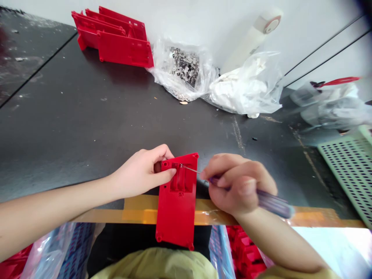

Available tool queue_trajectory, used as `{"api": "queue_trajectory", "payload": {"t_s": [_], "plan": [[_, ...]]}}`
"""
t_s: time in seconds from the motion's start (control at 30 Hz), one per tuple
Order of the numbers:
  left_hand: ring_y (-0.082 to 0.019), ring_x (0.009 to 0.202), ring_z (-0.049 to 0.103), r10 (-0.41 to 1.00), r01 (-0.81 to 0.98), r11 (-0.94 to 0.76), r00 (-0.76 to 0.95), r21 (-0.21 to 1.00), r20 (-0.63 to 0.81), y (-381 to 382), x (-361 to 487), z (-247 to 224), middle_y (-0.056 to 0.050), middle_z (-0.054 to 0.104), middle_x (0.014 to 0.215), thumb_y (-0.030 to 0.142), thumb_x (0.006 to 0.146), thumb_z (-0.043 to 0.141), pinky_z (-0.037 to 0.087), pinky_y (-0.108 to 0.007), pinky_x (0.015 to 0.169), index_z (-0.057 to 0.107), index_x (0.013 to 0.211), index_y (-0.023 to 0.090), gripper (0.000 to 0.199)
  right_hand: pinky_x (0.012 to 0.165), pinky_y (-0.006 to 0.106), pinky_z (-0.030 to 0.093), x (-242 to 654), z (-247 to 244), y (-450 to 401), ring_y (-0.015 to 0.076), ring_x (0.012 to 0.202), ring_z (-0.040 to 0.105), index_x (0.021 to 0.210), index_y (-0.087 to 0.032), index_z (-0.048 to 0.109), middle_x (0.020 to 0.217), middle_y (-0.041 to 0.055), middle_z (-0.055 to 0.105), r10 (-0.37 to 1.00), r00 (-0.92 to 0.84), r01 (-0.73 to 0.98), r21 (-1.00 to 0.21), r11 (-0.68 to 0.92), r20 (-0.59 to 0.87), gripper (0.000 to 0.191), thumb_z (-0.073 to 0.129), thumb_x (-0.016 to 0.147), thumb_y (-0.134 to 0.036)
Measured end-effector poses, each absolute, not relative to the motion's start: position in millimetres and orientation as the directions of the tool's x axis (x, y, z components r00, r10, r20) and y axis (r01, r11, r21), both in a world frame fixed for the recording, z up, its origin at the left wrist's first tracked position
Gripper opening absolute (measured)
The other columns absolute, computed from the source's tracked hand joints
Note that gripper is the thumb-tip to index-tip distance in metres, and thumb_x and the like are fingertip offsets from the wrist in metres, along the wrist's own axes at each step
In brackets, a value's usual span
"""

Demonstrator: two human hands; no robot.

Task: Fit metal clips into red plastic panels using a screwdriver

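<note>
A flat red plastic housing (176, 217) lies at the taped table edge, its lower part jutting out over the edge. My left hand (148, 170) grips its upper left corner, thumb on top beside a recessed compartment (180, 180) and fingers behind. My right hand (241, 184) is closed round a screwdriver (273, 203) with a purple, see-through handle. The thin shaft points left, and its tip reaches the top of the compartment, by a small metal spring (181, 165). Whether the tip touches the spring, I cannot tell.
Several red housings (124, 46) stand stacked at the back left. Beside them are an open bag of small metal parts (186, 66), a bag of white pieces (247, 85) and a white roll (252, 38). A green perforated basket (348, 166) sits at right. More red parts (244, 252) lie below the edge.
</note>
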State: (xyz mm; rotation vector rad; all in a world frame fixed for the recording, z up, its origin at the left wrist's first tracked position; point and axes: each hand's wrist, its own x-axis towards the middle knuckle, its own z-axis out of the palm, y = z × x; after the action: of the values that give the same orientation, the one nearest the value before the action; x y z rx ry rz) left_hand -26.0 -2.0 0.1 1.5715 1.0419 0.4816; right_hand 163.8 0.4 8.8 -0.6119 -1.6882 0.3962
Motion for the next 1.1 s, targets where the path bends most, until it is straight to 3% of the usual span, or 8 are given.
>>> {"api": "queue_trajectory", "payload": {"t_s": [0.17,0.27,0.37,0.47,0.63,0.7,0.87,1.1], "plan": [[-0.012,0.061,0.06,0.835,0.364,0.029,0.503,0.931,-0.222,-2.3,-26.5,0.2,0.002,0.071,0.076,0.029,0.087,0.056,0.038,-0.021,0.052,0.052,0.086,0.021,0.01,0.029,0.024,0.029,162.7,14.5,5.6,0.0098,0.029,0.046,0.059,-0.02,0.047,0.04,-0.0047,0.042,0.539,0.019,0.029,-0.539,0.842,0.842,0.043,0.052,0.094,-0.043],[-0.011,0.056,0.056,0.864,0.381,0.03,0.456,0.924,-0.216,-3.2,-26.8,-1.6,0.003,0.069,0.072,0.028,0.086,0.055,0.037,-0.021,0.051,0.051,0.082,0.02,0.01,0.023,0.023,0.028,160.8,19.4,6.8,0.0109,0.028,0.047,0.064,-0.022,0.051,0.044,-0.0024,0.055,0.682,0.068,-0.065,-0.679,0.732,0.729,0.044,0.054,0.09,-0.058],[-0.009,0.052,0.051,0.889,0.397,0.015,0.415,0.918,-0.195,-4.5,-26.3,-2.9,0.005,0.065,0.063,0.026,0.084,0.054,0.035,-0.02,0.049,0.051,0.077,0.02,0.01,0.018,0.025,0.029,162.5,25.3,7.6,0.0134,0.028,0.049,0.073,-0.026,0.053,0.055,-0.0012,0.069,0.848,0.044,-0.191,-0.829,0.525,0.528,0.042,0.058,0.084,-0.066],[-0.009,0.051,0.048,0.899,0.401,0.011,0.398,0.916,-0.184,-5.5,-25.5,-2.7,0.006,0.062,0.059,0.026,0.083,0.055,0.034,-0.02,0.048,0.051,0.074,0.019,0.011,0.02,0.023,0.028,168.7,30.2,10.4,0.0118,0.028,0.048,0.071,-0.025,0.052,0.055,-0.0032,0.068,0.883,0.028,-0.236,-0.856,0.461,0.468,0.03,0.068,0.084,-0.048],[-0.008,0.05,0.046,0.917,0.392,0.036,0.353,0.919,-0.187,-3.9,-24.4,-2.9,0.007,0.059,0.057,0.025,0.081,0.056,0.033,-0.019,0.048,0.049,0.072,0.02,0.013,0.024,0.023,0.03,175.1,32.5,11.5,0.0099,0.031,0.048,0.054,-0.021,0.047,0.051,0.0013,0.063,0.918,-0.192,-0.275,-0.917,0.288,0.346,0.051,0.054,0.091,-0.055],[-0.008,0.052,0.047,0.924,0.378,0.06,0.33,0.924,-0.195,-2.6,-24.2,-3.5,0.007,0.06,0.058,0.026,0.082,0.056,0.034,-0.019,0.049,0.049,0.072,0.02,0.013,0.026,0.022,0.03,173.6,30.2,8.2,0.0092,0.033,0.048,0.054,-0.02,0.048,0.053,0.0019,0.063,0.929,-0.146,-0.269,-0.917,0.293,0.34,0.052,0.051,0.093,-0.055],[-0.01,0.054,0.048,0.917,0.385,0.078,0.335,0.919,-0.218,-2.2,-24.5,-3.2,0.006,0.058,0.061,0.026,0.08,0.056,0.035,-0.022,0.051,0.046,0.073,0.02,0.013,0.037,0.02,0.038,170.8,20.1,0.2,0.0066,0.043,0.049,0.073,-0.02,0.055,0.068,-0.0008,0.065,0.849,-0.191,-0.109,-0.871,0.48,0.492,0.022,0.06,0.092,-0.031],[-0.01,0.053,0.045,0.916,0.397,0.057,0.344,0.916,-0.207,-4.7,-24.2,-0.7,0.006,0.057,0.06,0.027,0.08,0.056,0.033,-0.022,0.051,0.046,0.072,0.021,0.014,0.044,0.02,0.037,167.0,13.6,0.1,0.0054,0.045,0.047,0.059,-0.017,0.052,0.053,-0.0025,0.055,0.813,-0.201,0.003,-0.829,0.559,0.547,0.04,0.052,0.097,-0.029]]}}
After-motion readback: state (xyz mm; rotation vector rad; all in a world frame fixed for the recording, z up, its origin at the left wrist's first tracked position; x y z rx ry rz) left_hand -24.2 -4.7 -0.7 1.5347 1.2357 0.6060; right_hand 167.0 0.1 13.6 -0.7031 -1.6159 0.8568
